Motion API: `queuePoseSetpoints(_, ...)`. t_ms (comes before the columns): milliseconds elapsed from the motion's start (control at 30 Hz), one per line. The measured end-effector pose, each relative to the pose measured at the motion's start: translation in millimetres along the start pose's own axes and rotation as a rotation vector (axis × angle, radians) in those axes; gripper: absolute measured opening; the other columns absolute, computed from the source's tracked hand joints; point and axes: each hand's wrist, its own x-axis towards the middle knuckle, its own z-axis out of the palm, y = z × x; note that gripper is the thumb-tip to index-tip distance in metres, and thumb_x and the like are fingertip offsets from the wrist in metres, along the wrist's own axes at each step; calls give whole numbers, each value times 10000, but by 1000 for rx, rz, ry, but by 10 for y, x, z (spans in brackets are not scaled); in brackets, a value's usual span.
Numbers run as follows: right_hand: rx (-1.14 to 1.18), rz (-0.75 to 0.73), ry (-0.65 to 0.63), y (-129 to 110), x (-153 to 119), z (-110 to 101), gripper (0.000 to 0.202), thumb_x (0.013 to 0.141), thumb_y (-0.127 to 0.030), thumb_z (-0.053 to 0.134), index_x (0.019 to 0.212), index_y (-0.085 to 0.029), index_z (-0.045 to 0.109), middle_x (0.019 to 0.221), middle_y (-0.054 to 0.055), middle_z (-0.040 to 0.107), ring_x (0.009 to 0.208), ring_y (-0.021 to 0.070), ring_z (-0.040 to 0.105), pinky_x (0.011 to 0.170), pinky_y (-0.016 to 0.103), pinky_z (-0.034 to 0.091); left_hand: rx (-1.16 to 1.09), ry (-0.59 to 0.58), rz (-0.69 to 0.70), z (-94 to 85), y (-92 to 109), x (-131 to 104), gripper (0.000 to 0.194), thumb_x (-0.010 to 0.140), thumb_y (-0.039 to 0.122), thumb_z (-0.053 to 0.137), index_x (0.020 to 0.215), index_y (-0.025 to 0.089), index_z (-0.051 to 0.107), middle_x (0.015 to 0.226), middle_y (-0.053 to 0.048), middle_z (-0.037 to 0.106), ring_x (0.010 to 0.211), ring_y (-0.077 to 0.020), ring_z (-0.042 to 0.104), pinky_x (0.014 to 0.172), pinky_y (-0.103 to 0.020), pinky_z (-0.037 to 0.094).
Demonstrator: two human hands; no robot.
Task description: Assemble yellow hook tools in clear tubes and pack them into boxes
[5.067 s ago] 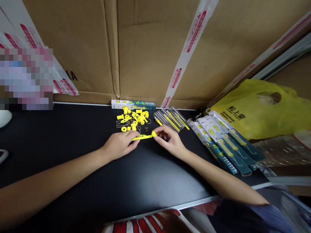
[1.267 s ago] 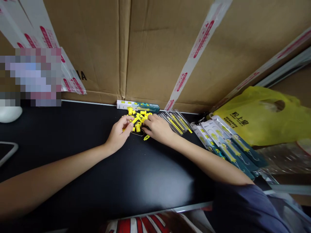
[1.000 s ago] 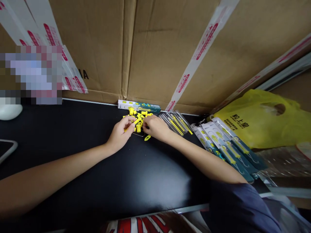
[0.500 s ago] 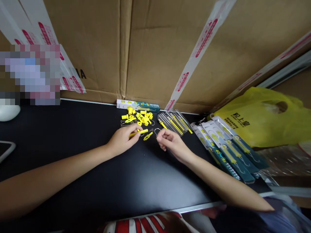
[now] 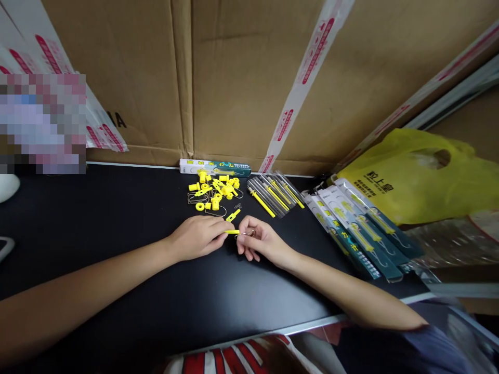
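Observation:
My left hand (image 5: 200, 236) is closed around a thin yellow plastic rod (image 5: 233, 231), whose end sticks out to the right past the fingertips. A bent metal wire hook (image 5: 250, 233) is pinched in my right hand (image 5: 265, 241), its tip at the rod's end; whether the two touch I cannot tell. Just beyond the hands lie a slotted yellow piece (image 5: 233, 215) and a small coil spring (image 5: 238, 206). Behind these is a pile of yellow caps, rings and slotted pieces (image 5: 215, 202), with wire hooks (image 5: 198, 198) among them.
Clear plastic tubes with yellow rods (image 5: 273, 195) lie right of the pile. A spring scale box (image 5: 214, 168) rests against the cardboard (image 5: 241, 104). More boxed spring scales (image 5: 362, 234) and a yellow plastic bag (image 5: 409, 179) are on the right. The black table (image 5: 187, 301) has a pale front edge.
Both hands have come nearer to me and closer together, bringing the hook to the rod's end. A yellow cap, a ring and a wire hook formerly behind my left hand now show. The view has shifted slightly.

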Motion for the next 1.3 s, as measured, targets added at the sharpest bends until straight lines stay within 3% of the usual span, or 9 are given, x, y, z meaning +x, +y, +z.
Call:
queuePoseSetpoints(233, -71, -3, -48, -16, 1, 3, 229, 842, -338, 609, 860, -187, 438, 567, -91, 457, 445, 35, 359, 383, 124, 265, -12, 16, 0, -23, 9, -5, 227, 915, 193, 406, 1000, 174, 616, 869, -24, 669, 786, -143, 644, 705, -240, 462)
queuePoseSetpoints(367, -73, -53, -99, 14, -7, 2, 215, 853, -328, 603, 897, -176, 457, 595, -85, 413, 491, 44, 332, 423, 142, 262, -2, 1, -4, -29, 28, -14, 204, 921, 289, 441, 921, 188, 619, 796, 1, 636, 712, -121, 613, 632, -221, 417)
queuePoseSetpoints(467, -84, -70, -124, 37, -19, -6, 202, 876, -326, 580, 913, -179, 447, 586, -82, 445, 487, 46, 354, 441, 153, 271, 25, 10, 26, -19, 44, -19, 237, 913, 371, 474, 860, 187, 614, 724, 17, 601, 638, -109, 578, 565, -223, 366)
queuePoseSetpoints(667, -58, -49, -154, 62, -38, -11, 186, 934, -371, 483, 929, -212, 387, 651, -39, 621, 419, 44, 409, 398, 146, 298, -9, -12, 73, -10, 63, -22, 260, 939, 346, 441, 825, 190, 615, 691, 24, 585, 612, -100, 554, 557, -218, 338)
queuePoseSetpoints(1033, -102, -91, -121, 28, -72, 48, 178, 927, -350, 505, 977, -199, 425, 755, -11, 603, 496, 53, 458, 419, 154, 320, -52, -100, 60, -16, 74, -31, 115, 868, 217, 481, 764, 190, 523, 716, 36, 602, 592, -106, 562, 542, -233, 336)
queuePoseSetpoints(1133, -65, -194, 18, 75, -31, 14, 184, 910, -351, 538, 987, -202, 462, 910, 25, 580, 630, 82, 532, 483, 182, 398, -77, -19, 41, -27, 70, -35, 97, 853, 184, 461, 772, 193, 514, 723, 34, 613, 603, -101, 570, 560, -218, 358)
queuePoseSetpoints(1200, -49, -268, 89, 82, -7, -11, 186, 912, -358, 537, 992, -198, 487, 956, 38, 570, 763, 115, 562, 658, 247, 471, -100, 88, 0, -40, 60, -37, 99, 856, 178, 451, 782, 191, 516, 711, 30, 613, 594, -96, 564, 570, -207, 374)
queuePoseSetpoints(1300, -119, -284, 24, 39, -21, 10, 214, 928, -389, 502, 962, -180, 533, 910, 44, 588, 868, 151, 559, 859, 329, 434, -131, 224, -87, -56, 38, -37, 116, 875, 191, 451, 783, 183, 522, 670, 32, 592, 555, -89, 538, 556, -196, 378)
